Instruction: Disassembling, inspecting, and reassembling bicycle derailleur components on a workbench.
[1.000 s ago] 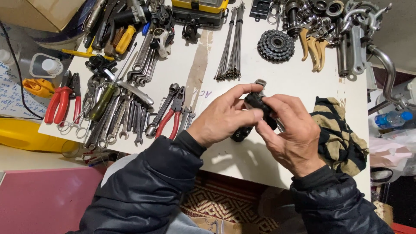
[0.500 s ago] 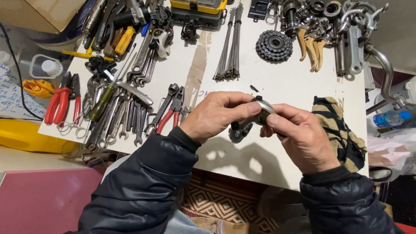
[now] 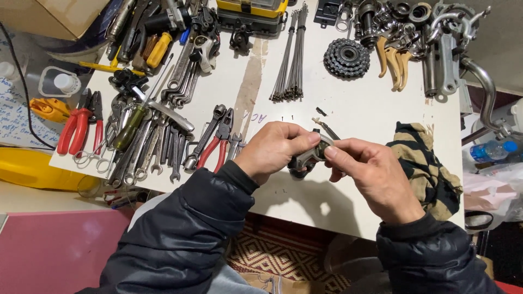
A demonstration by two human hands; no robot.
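Note:
Both my hands meet over the front middle of a white worktable. My left hand and my right hand together grip a small grey and black metal bicycle part, pinched between thumbs and fingertips just above the tabletop. Most of the part is hidden by my fingers. A thin metal piece lies on the table just beyond it. A striped tan and black rag lies right of my right hand.
Wrenches and red-handled pliers lie in a row at left, with more pliers at the left edge. A bundle of spokes, a black sprocket cluster and several metal parts sit at the back. A yellow tub stands left.
My hands have lowered slightly and rotated the part; a second ago it stood as a dark, longer shape between them, now it lies flatter, with its grey side showing.

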